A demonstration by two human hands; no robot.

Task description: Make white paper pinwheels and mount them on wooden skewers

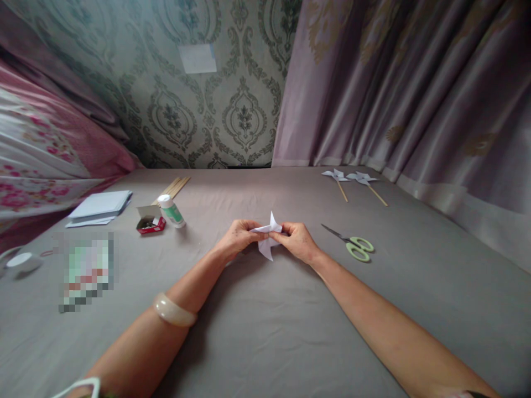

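Between my two hands is a white paper pinwheel (267, 246) with pointed, folded blades, held just above the grey cloth. My left hand (241, 234) pinches its left side, thumb and fingers closed on the paper. On the right side my right hand (299, 239) grips the pinwheel near its middle with thumb and fingertips. Whether a pin sits at its centre is too small to tell. Green-handled scissors (359, 248) lie to the right of my right hand, blades pointing away to the left.
Two finished-looking pinwheels on sticks (336, 176) lie at the far right. On the left are a glue bottle (171, 211), a small open red box (150, 224), wooden sticks (179, 189), stacked paper (99, 207), a white roll (24, 262) and a blurred-out item (88, 268).
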